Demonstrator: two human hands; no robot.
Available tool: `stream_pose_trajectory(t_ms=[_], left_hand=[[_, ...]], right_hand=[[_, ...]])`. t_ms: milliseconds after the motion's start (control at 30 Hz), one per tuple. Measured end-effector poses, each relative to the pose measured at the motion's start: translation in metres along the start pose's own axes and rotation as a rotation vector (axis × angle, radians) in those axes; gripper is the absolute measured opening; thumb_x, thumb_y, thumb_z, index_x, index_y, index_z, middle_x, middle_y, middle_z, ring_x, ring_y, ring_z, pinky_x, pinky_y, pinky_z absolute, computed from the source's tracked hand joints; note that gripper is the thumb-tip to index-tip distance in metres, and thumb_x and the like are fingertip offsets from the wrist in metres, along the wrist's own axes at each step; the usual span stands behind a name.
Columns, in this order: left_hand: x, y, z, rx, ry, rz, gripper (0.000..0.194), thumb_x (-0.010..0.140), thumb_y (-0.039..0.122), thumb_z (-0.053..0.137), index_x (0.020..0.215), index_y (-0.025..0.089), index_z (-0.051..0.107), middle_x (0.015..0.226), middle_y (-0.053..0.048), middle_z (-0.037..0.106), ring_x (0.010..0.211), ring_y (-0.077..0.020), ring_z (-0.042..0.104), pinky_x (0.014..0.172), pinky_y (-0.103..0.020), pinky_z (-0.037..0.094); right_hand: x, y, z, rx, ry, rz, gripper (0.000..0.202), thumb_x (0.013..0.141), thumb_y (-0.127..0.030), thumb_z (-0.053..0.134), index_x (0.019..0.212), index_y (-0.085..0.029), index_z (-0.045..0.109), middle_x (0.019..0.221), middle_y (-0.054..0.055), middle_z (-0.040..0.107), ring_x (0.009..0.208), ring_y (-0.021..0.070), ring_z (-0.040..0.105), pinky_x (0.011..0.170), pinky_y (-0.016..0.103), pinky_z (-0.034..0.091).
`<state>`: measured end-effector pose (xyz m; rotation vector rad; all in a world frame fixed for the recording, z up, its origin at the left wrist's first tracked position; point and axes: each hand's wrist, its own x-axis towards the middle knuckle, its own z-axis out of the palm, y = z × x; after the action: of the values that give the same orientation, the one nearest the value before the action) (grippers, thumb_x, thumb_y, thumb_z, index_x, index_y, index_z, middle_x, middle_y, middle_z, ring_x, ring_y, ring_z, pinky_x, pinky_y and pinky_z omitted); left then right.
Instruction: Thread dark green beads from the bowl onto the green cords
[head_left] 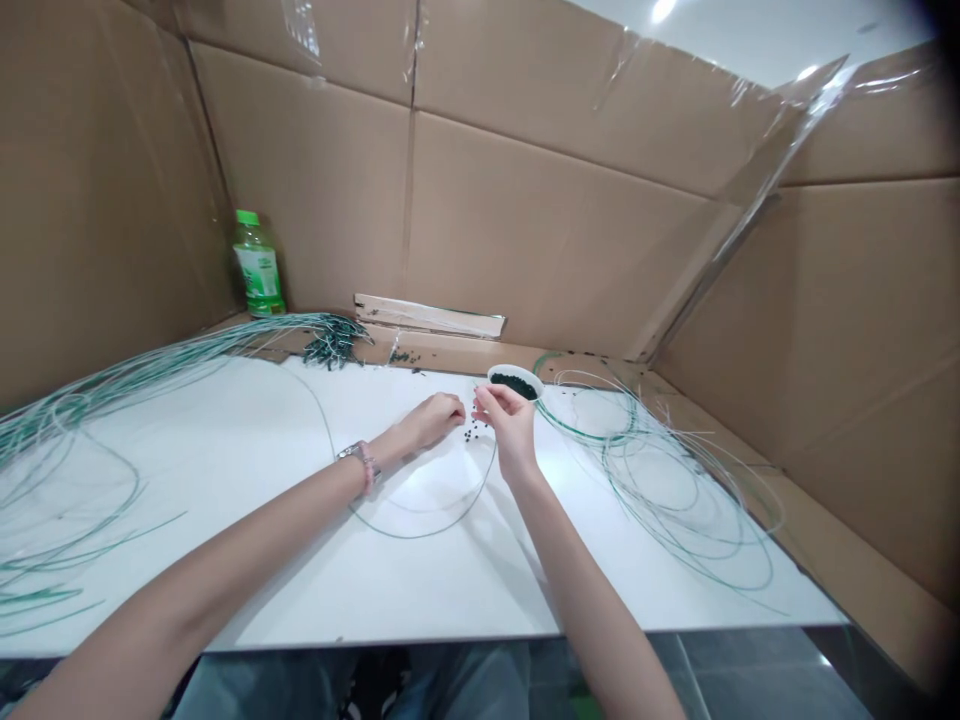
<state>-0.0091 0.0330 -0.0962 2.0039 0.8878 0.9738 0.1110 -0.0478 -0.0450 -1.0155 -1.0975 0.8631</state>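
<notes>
A: Where are the edges, and where is the open room?
B: The white tabletop [300, 600] has its near edge in front of the person's legs. Cardboard walls [525, 220] stand behind it and at both sides. Open white surface lies between the forearms, and also outside each one. On the left there is a wire bundle [172, 362], on the right the loose wire coils [675, 500].
A: And the hands?
B: The right hand [511, 415] is narrow, with thumb and forefinger close together; what is between them is too small to tell. It is just in front of the bowl [535, 385] of dark beads. The left hand [433, 420] is curled, and I cannot tell if it holds something.
A: Where is the thin wire [420, 537]?
B: It curves on the tabletop below both hands. Some loose beads [471, 434] lie between the hands.
</notes>
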Motion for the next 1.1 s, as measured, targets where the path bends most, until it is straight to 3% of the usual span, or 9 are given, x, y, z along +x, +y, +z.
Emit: stream_pose_trajectory(t_ms=[167,333,433,733,1100], left_hand=[[-0.031,0.019,-0.012,-0.193,0.150,-0.098,0.026,0.074,0.037,0.061,0.075,0.012,0.068,0.069,-0.005,0.066,0.061,-0.0126,0.056,0.060,-0.023,0.043],[-0.067,0.046,-0.019,-0.981,0.318,-0.394,0.025,0.057,0.029,0.079,0.071,0.013,0.068,0.068,-0.001,0.064,0.064,-0.0062,0.057,0.066,-0.016,0.046],[-0.077,0.055,-0.019,-1.186,0.332,-0.467,0.021,0.055,0.021,0.081,0.070,0.012,0.068,0.068,0.000,0.063,0.064,-0.0043,0.057,0.068,-0.013,0.047],[-0.080,0.064,-0.017,-1.251,0.303,-0.514,0.007,0.068,0.017,0.073,0.068,0.012,0.068,0.069,0.000,0.064,0.064,-0.0043,0.058,0.066,-0.012,0.049],[-0.081,0.059,-0.018,-1.267,0.229,-0.468,0.014,0.060,0.017,0.078,0.070,0.012,0.070,0.073,-0.001,0.067,0.069,-0.0053,0.062,0.066,-0.011,0.049]], right_hand=[[-0.007,0.000,0.006,-0.092,-0.036,-0.056,0.018,0.070,-0.035,0.064,0.071,-0.017,0.062,0.072,0.004,0.064,0.072,0.0157,0.061,0.061,0.026,0.052],[-0.027,-0.005,0.018,-0.249,-0.108,-0.184,0.012,0.079,-0.028,0.055,0.076,-0.017,0.059,0.090,0.007,0.068,0.087,0.0164,0.064,0.067,0.025,0.052],[-0.038,-0.006,0.024,-0.242,-0.146,-0.192,0.008,0.079,-0.023,0.054,0.073,-0.018,0.054,0.094,0.007,0.068,0.091,0.0164,0.064,0.072,0.026,0.053],[-0.043,-0.004,0.027,-0.258,-0.189,-0.184,0.009,0.078,-0.021,0.056,0.070,-0.020,0.053,0.091,0.006,0.068,0.089,0.0165,0.065,0.070,0.027,0.056],[-0.044,-0.006,0.026,-0.257,-0.169,-0.188,0.009,0.078,-0.020,0.055,0.070,-0.019,0.052,0.089,0.006,0.068,0.086,0.0159,0.065,0.061,0.024,0.056]])
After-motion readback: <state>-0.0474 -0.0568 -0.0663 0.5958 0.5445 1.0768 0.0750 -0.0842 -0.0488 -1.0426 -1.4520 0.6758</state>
